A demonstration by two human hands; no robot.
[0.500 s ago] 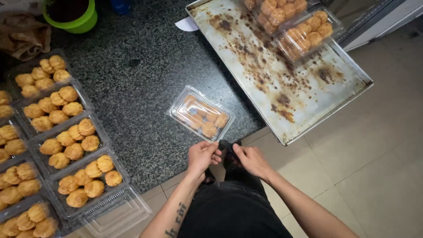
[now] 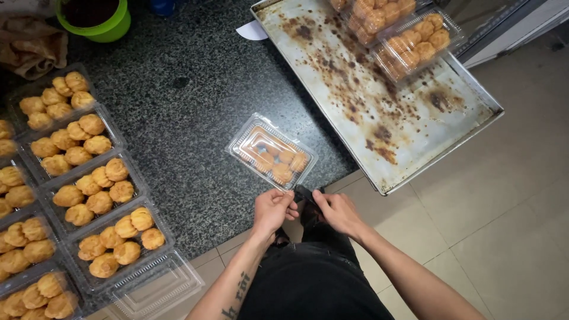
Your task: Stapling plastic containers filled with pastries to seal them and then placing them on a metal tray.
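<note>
A shut clear plastic box (image 2: 271, 152) holding several golden pastries lies on the dark speckled counter (image 2: 195, 106), close to its near edge. My left hand (image 2: 272, 210) is just below it, with curled fingertips touching the box's near corner; I cannot tell whether they pinch it. My right hand (image 2: 335, 211) hovers beside the left one, over the floor past the counter edge. Its fingers are apart, it holds nothing, and it stays clear of the box.
Several open boxes of pastries (image 2: 89, 189) line the counter's left side, with an empty clear lid (image 2: 155, 285) nearest me. A stained metal baking tray (image 2: 379, 112) overhangs the counter at right and carries shut boxes (image 2: 415, 44). A green bowl (image 2: 98, 18) stands at the far left.
</note>
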